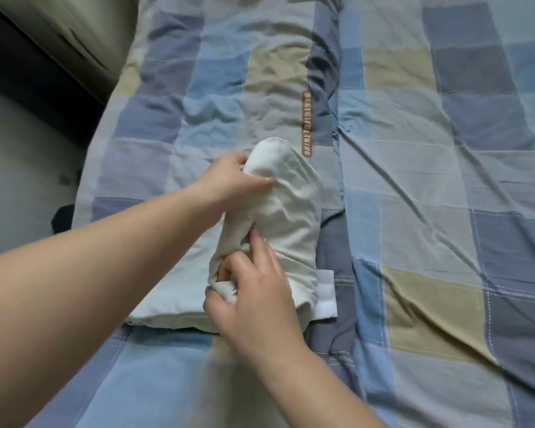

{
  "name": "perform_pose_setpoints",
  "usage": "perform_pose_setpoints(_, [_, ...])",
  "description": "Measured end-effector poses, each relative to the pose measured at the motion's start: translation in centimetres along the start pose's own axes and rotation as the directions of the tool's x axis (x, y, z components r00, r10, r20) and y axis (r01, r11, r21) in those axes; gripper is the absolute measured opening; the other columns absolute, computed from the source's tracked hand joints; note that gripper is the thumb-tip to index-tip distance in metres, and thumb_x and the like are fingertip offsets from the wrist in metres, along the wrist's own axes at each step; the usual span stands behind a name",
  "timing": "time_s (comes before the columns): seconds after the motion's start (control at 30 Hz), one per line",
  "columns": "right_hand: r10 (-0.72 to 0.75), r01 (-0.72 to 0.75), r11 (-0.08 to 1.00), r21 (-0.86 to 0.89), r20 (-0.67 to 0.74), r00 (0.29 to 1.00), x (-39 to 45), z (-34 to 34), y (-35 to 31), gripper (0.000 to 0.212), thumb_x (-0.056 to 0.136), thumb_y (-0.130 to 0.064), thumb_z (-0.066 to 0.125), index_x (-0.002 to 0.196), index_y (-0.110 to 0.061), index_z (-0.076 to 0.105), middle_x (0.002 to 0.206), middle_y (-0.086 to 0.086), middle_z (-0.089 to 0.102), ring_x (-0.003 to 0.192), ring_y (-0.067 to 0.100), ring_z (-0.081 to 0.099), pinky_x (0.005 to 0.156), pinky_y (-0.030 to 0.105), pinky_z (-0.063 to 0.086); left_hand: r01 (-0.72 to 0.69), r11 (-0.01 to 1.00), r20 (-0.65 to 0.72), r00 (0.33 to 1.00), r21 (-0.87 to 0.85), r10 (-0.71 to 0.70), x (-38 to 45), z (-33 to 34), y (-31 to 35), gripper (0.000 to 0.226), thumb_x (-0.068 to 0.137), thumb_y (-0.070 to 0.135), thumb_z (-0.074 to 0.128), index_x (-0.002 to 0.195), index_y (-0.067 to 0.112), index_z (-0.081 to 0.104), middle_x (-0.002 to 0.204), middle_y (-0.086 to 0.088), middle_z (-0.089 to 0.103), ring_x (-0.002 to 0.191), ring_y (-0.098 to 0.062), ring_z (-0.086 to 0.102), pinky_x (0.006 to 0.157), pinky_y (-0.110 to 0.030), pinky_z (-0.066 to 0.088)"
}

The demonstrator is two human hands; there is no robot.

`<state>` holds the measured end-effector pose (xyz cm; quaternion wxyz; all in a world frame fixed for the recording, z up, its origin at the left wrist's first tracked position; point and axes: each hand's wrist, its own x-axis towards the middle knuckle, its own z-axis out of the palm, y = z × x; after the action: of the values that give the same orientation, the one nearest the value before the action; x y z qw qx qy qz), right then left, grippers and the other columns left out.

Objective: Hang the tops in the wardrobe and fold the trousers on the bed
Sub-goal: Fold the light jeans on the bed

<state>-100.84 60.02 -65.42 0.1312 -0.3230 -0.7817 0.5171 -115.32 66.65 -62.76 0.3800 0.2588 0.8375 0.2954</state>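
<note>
Your two bare forearms reach in from the near edge, one from the left and one from the lower middle. Your right hand (254, 285) sits closest, its fingers spread and curled over the near end of one pair of white trousers (286, 217), the thumb and fingertips pinching a fold of cloth at that end. Your left hand (229, 177) lies farther out, fingers pressed together and curled into the left side of the bundle near its far end, gripping the fabric there.

You have the trousers folded into a long, narrow, soft roll, rounded at the far tip, creased along its length, with a flat white hem or band showing at its near right corner. The cloth looks thin and matte. Its near half rests on one flat, pale folded piece of cloth (167, 307); you cannot tell what garment that is.

Both lie near the middle of one bed (445, 180), covered by a rumpled checked quilt in blue, grey and tan squares, with one orange lettered strip (307, 123) just beyond the roll's tip.
</note>
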Motion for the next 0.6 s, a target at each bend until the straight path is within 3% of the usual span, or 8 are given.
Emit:
perform_pose_setpoints(0.07, [-0.022,0.023,0.999,-0.025,0.021,1.000,1.0,2.6,-2.1,0.018,0.079,-0.030,0.057,0.085,-0.025,0.040,0.157,0.001,0.016,0.145,0.014,0.008,0.111,0.043,0.022,0.006,1.000,-0.145,0.989,-0.010,-0.007,0.8,-3.2,-1.9,0.024,0.083,0.018,0.070,0.106,0.014,0.066,0.101,-0.009,0.070,0.095,-0.024,0.067,0.088,-0.040,0.054])
perform_pose_setpoints(0.17, [-0.024,0.032,0.997,-0.073,0.114,0.993,2.1,7.0,-4.2,0.022,0.083,-0.025,0.053,0.102,-0.014,0.047,0.159,0.008,0.009,0.145,0.019,0.007,0.113,0.045,0.019,0.052,0.997,-0.270,0.961,-0.049,-0.063,1.1,-7.5,-6.3,0.007,0.084,0.018,0.067,0.091,0.019,0.066,0.091,-0.004,0.069,0.084,-0.019,0.065,0.075,-0.030,0.055])
perform_pose_setpoints(0.27, [-0.025,0.075,0.979,-0.188,0.255,0.967,2.1,11.4,-4.9,0.033,0.087,-0.023,0.049,0.116,-0.009,0.044,0.159,0.010,0.001,0.146,0.021,0.001,0.114,0.046,0.016,0.132,0.986,-0.324,0.933,-0.101,-0.158,0.5,-10.5,-11.2,0.008,0.086,0.017,0.067,0.093,0.018,0.064,0.087,-0.002,0.068,0.081,-0.019,0.065,0.073,-0.030,0.054])
perform_pose_setpoints(0.43, [-0.109,0.174,0.966,-0.190,0.311,0.944,1.4,15.5,-4.7,0.033,0.089,-0.026,0.051,0.116,-0.009,0.045,0.159,0.011,0.001,0.145,0.022,0.006,0.113,0.040,0.017,0.214,0.936,-0.389,0.866,-0.281,-0.315,0.2,-13.0,-17.9,0.003,0.090,0.017,0.063,0.092,0.018,0.061,0.095,-0.006,0.068,0.086,-0.023,0.064,0.077,-0.035,0.054])
perform_pose_setpoints(0.53, [-0.136,0.218,0.960,-0.177,0.385,0.913,-0.4,15.6,-2.8,0.042,0.089,-0.034,0.055,0.125,-0.013,0.048,0.159,0.010,0.003,0.145,0.020,0.014,0.112,0.030,0.021,0.330,0.925,-0.380,0.844,-0.190,-0.379,-0.2,-12.6,-21.1,0.032,0.089,0.016,0.063,0.119,0.010,0.057,0.121,-0.014,0.062,0.106,-0.029,0.060,0.094,-0.041,0.049])
perform_pose_setpoints(0.6, [-0.169,0.258,0.927,-0.272,0.313,0.935,-1.8,14.5,-1.1,0.045,0.077,-0.038,0.068,0.116,-0.017,0.060,0.151,0.011,0.033,0.137,0.023,0.037,0.107,0.035,0.037,0.346,0.936,-0.456,0.845,0.067,-0.280,-0.7,-11.9,-21.8,0.063,0.087,0.019,0.062,0.143,0.013,0.034,0.139,-0.014,0.045,0.125,-0.030,0.046,0.107,-0.041,0.036])
